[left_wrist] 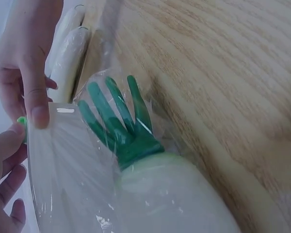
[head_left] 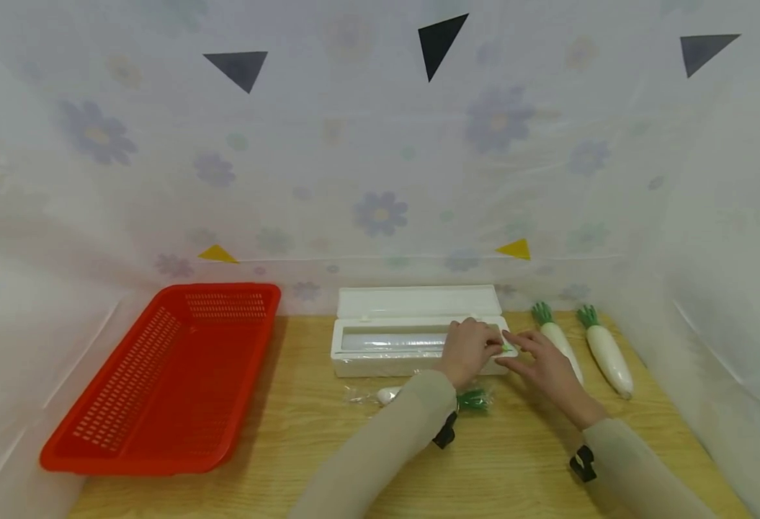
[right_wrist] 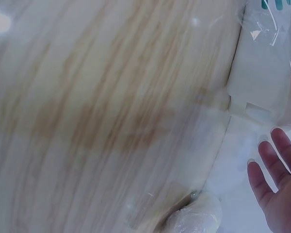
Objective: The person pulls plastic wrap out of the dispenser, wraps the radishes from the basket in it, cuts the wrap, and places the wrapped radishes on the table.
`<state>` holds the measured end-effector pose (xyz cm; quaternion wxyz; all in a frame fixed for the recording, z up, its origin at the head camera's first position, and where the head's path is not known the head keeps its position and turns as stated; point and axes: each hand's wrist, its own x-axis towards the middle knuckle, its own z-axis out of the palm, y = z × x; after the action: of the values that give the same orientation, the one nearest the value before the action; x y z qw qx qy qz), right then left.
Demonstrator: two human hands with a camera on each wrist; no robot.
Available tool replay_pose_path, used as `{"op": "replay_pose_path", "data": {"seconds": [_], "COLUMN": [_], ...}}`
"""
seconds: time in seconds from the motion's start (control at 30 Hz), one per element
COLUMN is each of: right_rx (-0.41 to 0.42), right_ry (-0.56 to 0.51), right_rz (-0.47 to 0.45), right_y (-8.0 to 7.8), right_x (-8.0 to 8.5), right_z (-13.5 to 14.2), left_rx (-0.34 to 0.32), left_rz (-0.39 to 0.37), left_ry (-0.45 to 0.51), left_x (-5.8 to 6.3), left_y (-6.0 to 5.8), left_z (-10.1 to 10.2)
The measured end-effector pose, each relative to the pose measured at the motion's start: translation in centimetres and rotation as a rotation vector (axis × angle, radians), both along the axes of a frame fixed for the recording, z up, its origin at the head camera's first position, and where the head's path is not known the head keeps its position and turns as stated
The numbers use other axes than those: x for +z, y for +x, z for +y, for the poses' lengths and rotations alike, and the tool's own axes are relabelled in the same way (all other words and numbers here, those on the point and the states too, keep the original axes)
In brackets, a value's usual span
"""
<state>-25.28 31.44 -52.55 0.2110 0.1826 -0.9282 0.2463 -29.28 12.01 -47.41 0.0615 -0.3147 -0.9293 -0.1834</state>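
Note:
A white cling film dispenser (head_left: 380, 366) lies with its lid (head_left: 418, 300) raised, the film roll (head_left: 389, 342) showing inside. At its right end my left hand (head_left: 468, 353) pinches a small green slide cutter (left_wrist: 22, 121). Gripping that same end, my right hand (head_left: 544, 366) has its thumb on the front edge and its index finger behind, while its other fingers (right_wrist: 274, 172) stretch out loosely. Directly before the dispenser, a toy white radish (left_wrist: 169, 194) with green leaves (left_wrist: 128, 131) lies in clear film, partly hidden by my left forearm in the head view.
Two more toy radishes lie at the right, one (head_left: 608, 360) near the table edge and one (head_left: 560, 342) beside my right hand. A red plastic basket (head_left: 233, 404) stands at the left. Behind the wooden table (head_left: 302, 447) hangs a flowered sheet (head_left: 302, 166).

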Motion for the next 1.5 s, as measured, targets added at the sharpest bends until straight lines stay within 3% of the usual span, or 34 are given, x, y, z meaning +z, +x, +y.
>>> {"op": "replay_pose_path", "data": {"seconds": [0.2, 0.53, 0.93, 1.2, 1.4, 1.5], "right_rx": [-0.020, -0.025, -0.031, -0.031, -0.045, -0.040], "right_ry": [-0.012, -0.025, -0.005, 0.007, 0.013, 0.012], "right_rz": [-0.028, -0.034, -0.069, -0.063, -0.131, -0.141], "right_y": [0.0, 0.3, 0.1, 0.2, 0.3, 0.3], "right_x": [0.3, 0.5, 0.5, 0.7, 1.1, 1.3], "right_z": [-0.2, -0.2, -0.2, -0.3, -0.3, -0.3], "left_rx": [-0.022, -0.106, -0.066, -0.074, -0.049, -0.033], "left_rz": [-0.045, -0.153, -0.202, -0.132, -0.218, -0.206], "left_ry": [-0.003, 0.098, 0.146, 0.134, 0.129, 0.120], "left_x": [0.3, 0.5, 1.1, 1.3, 1.8, 2.1], "left_y": [-0.6, -1.7, -1.4, -1.6, -1.5, -1.4], "left_z": [-2.8, -9.6, -17.0, -21.4, -24.2, -25.5]}}
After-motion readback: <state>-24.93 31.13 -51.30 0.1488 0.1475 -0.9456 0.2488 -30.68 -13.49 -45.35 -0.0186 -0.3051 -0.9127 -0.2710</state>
